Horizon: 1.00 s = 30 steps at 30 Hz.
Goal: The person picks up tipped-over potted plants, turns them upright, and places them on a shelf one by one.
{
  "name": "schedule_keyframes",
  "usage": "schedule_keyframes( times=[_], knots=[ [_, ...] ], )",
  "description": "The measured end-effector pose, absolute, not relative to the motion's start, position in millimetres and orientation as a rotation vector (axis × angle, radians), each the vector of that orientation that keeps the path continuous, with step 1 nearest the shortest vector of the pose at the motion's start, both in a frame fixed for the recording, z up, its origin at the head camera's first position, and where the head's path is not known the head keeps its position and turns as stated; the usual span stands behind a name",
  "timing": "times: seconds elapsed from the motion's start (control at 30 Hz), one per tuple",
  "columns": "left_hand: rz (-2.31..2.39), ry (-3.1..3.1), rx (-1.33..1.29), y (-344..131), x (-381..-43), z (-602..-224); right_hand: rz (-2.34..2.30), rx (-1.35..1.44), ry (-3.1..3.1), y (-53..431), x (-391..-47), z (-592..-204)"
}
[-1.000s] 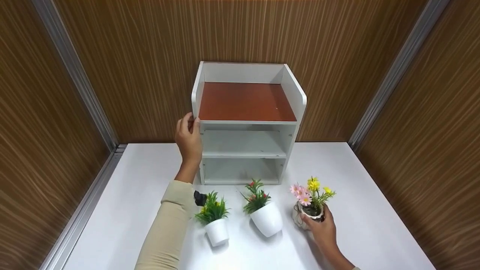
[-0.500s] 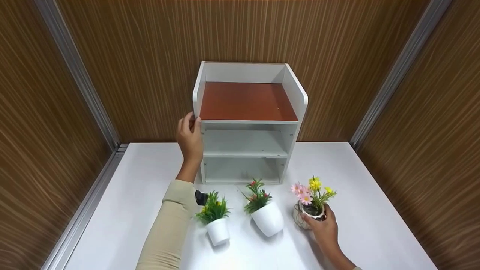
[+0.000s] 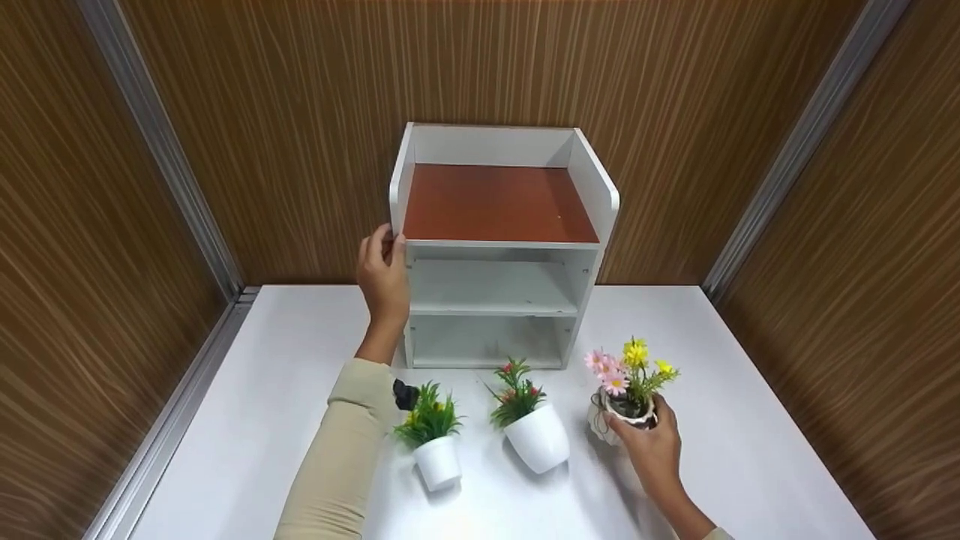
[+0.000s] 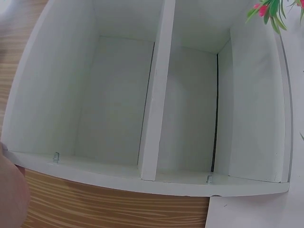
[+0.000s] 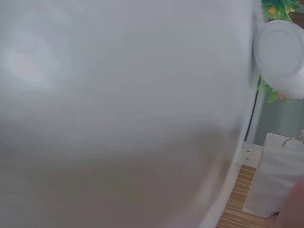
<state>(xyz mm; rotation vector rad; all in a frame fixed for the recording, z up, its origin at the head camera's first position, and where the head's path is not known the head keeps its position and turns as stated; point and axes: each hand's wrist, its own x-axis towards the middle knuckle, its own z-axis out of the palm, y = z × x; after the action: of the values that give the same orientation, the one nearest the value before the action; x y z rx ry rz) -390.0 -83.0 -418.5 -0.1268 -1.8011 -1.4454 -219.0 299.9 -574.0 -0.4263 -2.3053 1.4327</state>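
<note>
In the head view, my left hand (image 3: pixel 384 274) grips the left side panel of a white shelf unit (image 3: pixel 495 308) with a reddish-brown top board (image 3: pixel 499 202). The thumb is at the panel's front edge and the fingers lie on its outer side. My right hand (image 3: pixel 652 446) holds a pale flowerpot (image 3: pixel 602 420) by its rim, with pink and yellow flowers (image 3: pixel 615 375) in it and twine around it. That pot appears raised slightly off the table. In the right wrist view, the flowerpot (image 5: pixel 273 175) shows at the lower right, beside part of my hand (image 5: pixel 292 209).
Two white-potted plants lie tilted in front of the shelf: one with yellow flowers (image 3: pixel 436 461), the other with red flowers (image 3: pixel 538 439). The white table (image 3: pixel 307 337) is bounded by wood-patterned panels (image 3: pixel 300 150). Two compartments (image 4: pixel 116 95) face the left wrist camera.
My right hand has carried the flowerpot a little up and away from me. The left hand keeps its grip on the shelf unit. The head view has shifted slightly.
</note>
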Motion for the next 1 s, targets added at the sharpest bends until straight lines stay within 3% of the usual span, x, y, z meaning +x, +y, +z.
schedule_keyframes(
  times=[1.0],
  knots=[
    [-1.445,-1.814,-0.123,-81,-391,-415,1.432,-0.185,-2.138,246,-225,-472]
  ],
)
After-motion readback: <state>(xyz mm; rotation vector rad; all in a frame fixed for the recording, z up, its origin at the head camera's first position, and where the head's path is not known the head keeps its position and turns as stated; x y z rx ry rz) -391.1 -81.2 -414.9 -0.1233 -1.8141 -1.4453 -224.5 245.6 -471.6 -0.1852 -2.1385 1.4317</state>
